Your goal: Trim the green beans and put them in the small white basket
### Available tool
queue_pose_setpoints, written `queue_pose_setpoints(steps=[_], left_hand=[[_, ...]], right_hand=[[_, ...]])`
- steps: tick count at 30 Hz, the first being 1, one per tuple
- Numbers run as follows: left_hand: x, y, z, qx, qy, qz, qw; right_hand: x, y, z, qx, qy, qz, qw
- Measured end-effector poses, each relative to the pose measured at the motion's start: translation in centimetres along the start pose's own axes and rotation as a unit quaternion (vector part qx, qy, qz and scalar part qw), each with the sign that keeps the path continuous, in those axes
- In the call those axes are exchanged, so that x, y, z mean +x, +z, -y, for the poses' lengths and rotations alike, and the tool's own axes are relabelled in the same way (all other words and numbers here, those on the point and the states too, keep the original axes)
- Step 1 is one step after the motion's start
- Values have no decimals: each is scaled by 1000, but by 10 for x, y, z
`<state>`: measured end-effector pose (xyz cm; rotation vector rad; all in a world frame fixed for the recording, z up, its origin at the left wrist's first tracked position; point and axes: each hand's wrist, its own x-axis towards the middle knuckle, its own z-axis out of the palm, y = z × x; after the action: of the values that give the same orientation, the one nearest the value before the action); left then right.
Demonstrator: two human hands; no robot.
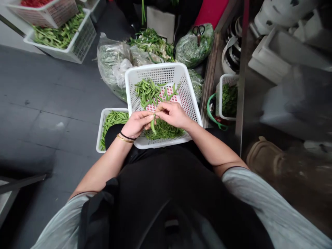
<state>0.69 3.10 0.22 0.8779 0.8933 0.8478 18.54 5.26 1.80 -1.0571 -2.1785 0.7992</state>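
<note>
A white perforated basket [190, 103] rests on my lap, holding a heap of green pea pods [147, 91] at its far side and a pile of thin green strings and trimmings [163, 130] at its near side. Both hands meet over the basket's middle. My left hand [137, 123] pinches a single green pod [153, 125] that hangs down between my fingers. My right hand [173, 113] is closed on the top end of the same pod. A black band and a gold bangle sit on my left wrist.
A smaller white basket [102, 119] of pods lies on the grey floor by my left knee. Plastic bags of greens [114, 62] and scissors [199, 33] lie beyond. Another basket of greens [228, 98] stands right, more baskets [77, 45] far left, a metal cabinet edge [240, 86] right.
</note>
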Motion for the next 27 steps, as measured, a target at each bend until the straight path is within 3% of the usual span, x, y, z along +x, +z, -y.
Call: queue_pose_setpoints(steps=[3, 6, 10, 12, 15, 19, 22, 27], left_hand=[[3, 5, 4, -74, -12, -23, 997], [3, -4, 9, -116, -21, -71, 991], [-2, -26, 15, -68, 69, -171, 981], [-5, -32, 17, -27, 120, -195, 973], [-8, -30, 17, 31, 155, -184, 970], [-15, -24, 14, 89, 163, -154, 971], [-23, -19, 12, 109, 143, -127, 975], [-24, -2, 15, 101, 60, -29, 993]], right_hand=[[2, 12, 3, -105, -4, -23, 994], [0, 12, -3, -143, -6, -33, 989], [-11, -15, -22, -119, 38, -94, 988], [-14, -24, -26, -97, 60, -94, 989], [-14, -17, -19, -76, 50, 0, 996], [-8, 7, -6, -128, -3, 142, 981], [-4, 11, -5, -113, -10, 119, 986], [2, 13, 4, -71, 2, 81, 994]])
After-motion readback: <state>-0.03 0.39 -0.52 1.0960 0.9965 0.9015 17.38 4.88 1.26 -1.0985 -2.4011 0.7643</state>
